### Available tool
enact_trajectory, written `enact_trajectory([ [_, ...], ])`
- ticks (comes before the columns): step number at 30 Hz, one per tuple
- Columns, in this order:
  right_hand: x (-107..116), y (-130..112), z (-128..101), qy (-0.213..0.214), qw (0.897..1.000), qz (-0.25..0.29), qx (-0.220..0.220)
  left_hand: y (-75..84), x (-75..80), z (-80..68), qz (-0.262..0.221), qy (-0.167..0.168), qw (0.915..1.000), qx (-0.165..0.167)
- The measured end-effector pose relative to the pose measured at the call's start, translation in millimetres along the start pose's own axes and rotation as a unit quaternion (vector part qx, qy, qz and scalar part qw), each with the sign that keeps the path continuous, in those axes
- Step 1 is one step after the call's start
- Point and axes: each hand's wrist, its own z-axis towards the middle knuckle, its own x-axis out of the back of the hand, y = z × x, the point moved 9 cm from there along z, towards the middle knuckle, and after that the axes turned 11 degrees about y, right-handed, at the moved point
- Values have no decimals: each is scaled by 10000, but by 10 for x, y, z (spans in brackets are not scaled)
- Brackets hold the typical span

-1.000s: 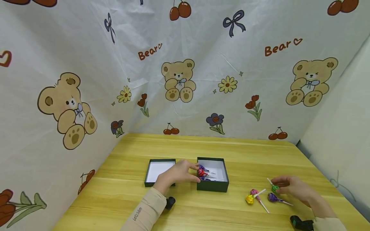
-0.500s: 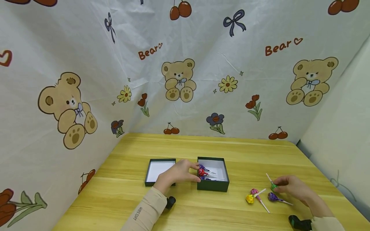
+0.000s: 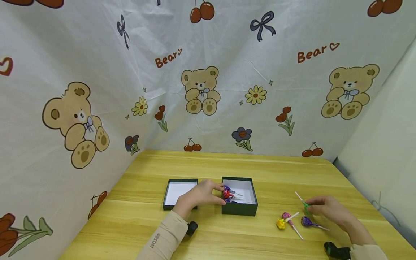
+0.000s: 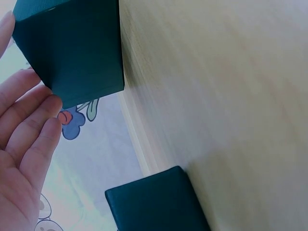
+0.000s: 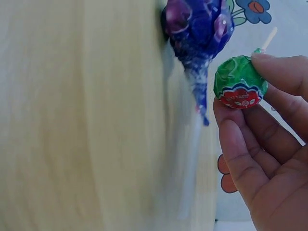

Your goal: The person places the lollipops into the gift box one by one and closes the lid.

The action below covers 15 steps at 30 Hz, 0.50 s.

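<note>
My right hand [image 3: 328,209] pinches a green-wrapped lollipop [image 5: 240,79] between thumb and fingers. Its white stick points up and to the left in the head view. Just below that hand, a purple lollipop [image 3: 306,221] lies on the table. A pink lollipop [image 3: 286,215] and a yellow lollipop [image 3: 281,224] lie crossed to the left. My left hand [image 3: 203,193] rests against the left side of a dark green box [image 3: 240,209], its fingers fairly straight. Inside the box lie a red lollipop [image 3: 226,194] and several purple-wrapped ones, partly hidden by the left fingers.
A shallow green lid with a white inside [image 3: 178,191] lies left of the box, partly behind the left forearm. The wooden table [image 3: 260,166] meets a bear-printed cloth [image 3: 227,137] at the back.
My right hand has shifted slightly left and lifted the green lollipop, its stick swinging further left. The left hand and the box have stayed in place.
</note>
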Motion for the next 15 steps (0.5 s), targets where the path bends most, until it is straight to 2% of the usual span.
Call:
enact_trajectory([
  [9,26,-119,-7,343,9993,-106,108,8,4,-15,-8,-38,10000,52],
  [15,1,-147,-9,239,9982,520,161,4,13,-5,-56,-47,10000,59],
])
